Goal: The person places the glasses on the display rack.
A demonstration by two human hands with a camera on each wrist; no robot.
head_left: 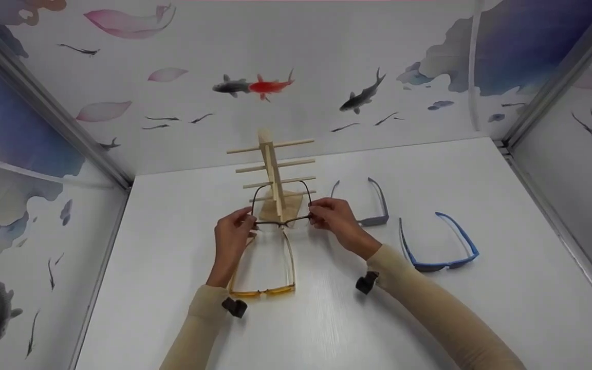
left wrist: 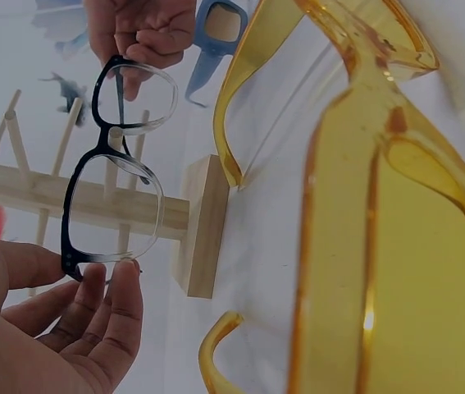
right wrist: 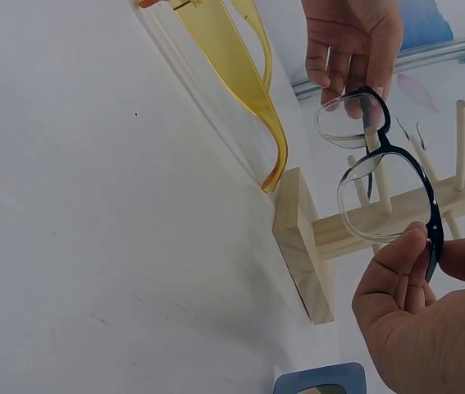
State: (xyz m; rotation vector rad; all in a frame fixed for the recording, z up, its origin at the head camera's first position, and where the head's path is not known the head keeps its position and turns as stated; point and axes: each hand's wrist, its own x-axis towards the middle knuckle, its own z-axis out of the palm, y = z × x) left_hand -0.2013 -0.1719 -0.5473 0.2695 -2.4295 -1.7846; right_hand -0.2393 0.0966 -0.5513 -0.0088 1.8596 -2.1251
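Observation:
Both hands hold a pair of eyeglasses (left wrist: 75, 193) with a black upper rim and clear lower rims, one hand at each side. The left hand (head_left: 232, 236) pinches the left hinge end between thumb and fingers. At the opposite hinge end, the right hand (head_left: 341, 222) pinches the frame the same way. The temples point away toward a wooden display rack (head_left: 275, 177) with several crosswise dowels, and the glasses overlap its lowest pegs in the head view. Yellow glasses (head_left: 262, 294) lie on the table just below, their temples reaching toward the rack's base (right wrist: 302, 246).
To the right of the rack, grey-blue glasses (head_left: 375, 221) lie partly behind the right hand. Blue sunglasses (head_left: 447, 265) rest farther right, near the right forearm. A patterned panel with painted fish (head_left: 360, 97) stands behind the white table (head_left: 327, 324), with more panels at both sides.

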